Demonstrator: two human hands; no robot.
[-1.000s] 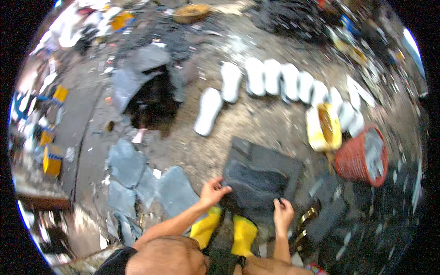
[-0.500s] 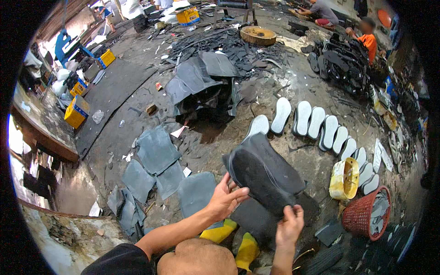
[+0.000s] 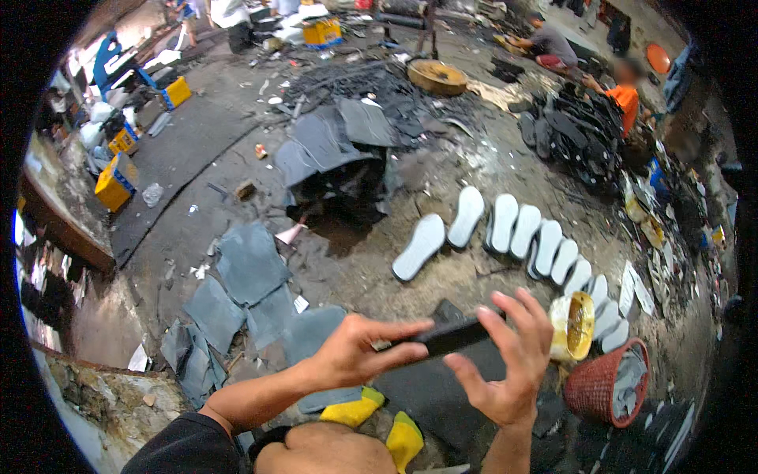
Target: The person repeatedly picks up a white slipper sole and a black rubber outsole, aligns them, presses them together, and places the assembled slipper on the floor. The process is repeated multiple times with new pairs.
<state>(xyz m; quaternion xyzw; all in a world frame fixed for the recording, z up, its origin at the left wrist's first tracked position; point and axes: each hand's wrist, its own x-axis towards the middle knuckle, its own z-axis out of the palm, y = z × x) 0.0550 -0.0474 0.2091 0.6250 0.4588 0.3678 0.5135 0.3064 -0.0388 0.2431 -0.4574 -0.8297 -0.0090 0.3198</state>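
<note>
A black rubber sheet is tilted almost edge-on in front of me, so its faces are mostly hidden. My left hand pinches its left end between thumb and fingers. At the right end, my right hand has its fingers and thumb spread, with a fingertip close to the sheet's edge; I cannot tell whether it touches. Beyond the hands, white-topped shoe soles lie in a curving row on the floor. A dark flat sheet lies beneath the hands.
Grey rubber sheets lie at left, before a stack of dark sheets. At right stand a yellow-white container and a red basket of scraps. A person in orange sits by a black pile. Scraps litter the floor.
The rubber sheet has turned from showing its broad face to nearly edge-on. My right hand has opened its fingers and risen. The view has shifted slightly.
</note>
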